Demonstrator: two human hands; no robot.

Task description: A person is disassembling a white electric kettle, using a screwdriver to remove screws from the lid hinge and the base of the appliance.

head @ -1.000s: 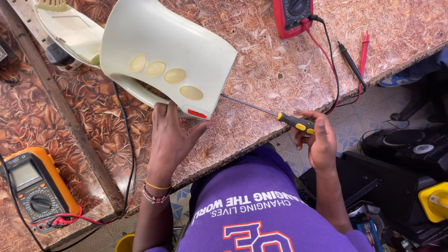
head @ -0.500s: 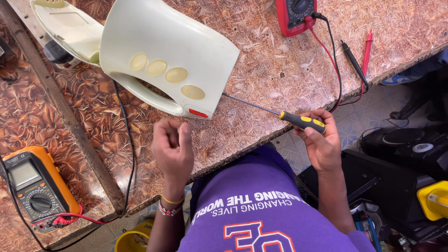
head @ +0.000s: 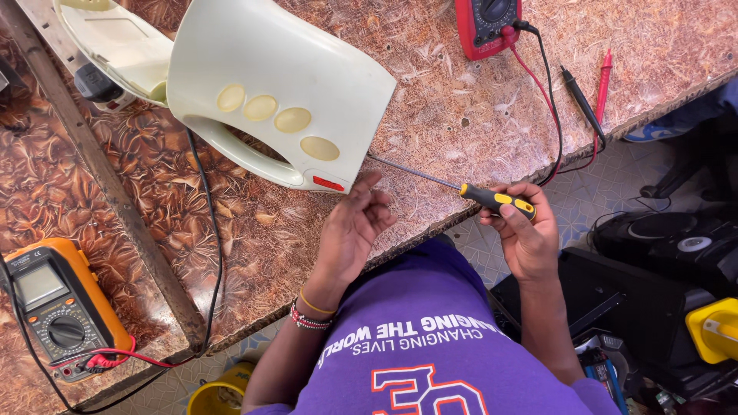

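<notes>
Right hand (head: pixel 523 230) gripping screwdriver (head: pixel 461 188), kettle (head: pixel 284 92)

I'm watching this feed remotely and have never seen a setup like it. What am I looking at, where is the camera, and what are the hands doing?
There is no machine here: a person works with bare hands, and the one camera sits on their head, looking down. On the patterned workbench a cream electric kettle lies on its side, lid open. The right hand holds a yellow-and-black screwdriver, its tip against the kettle's base. The left hand is beside the base, holding nothing I can make out. An orange multimeter lies at the left edge, and a red multimeter with its probes at the top.
</notes>
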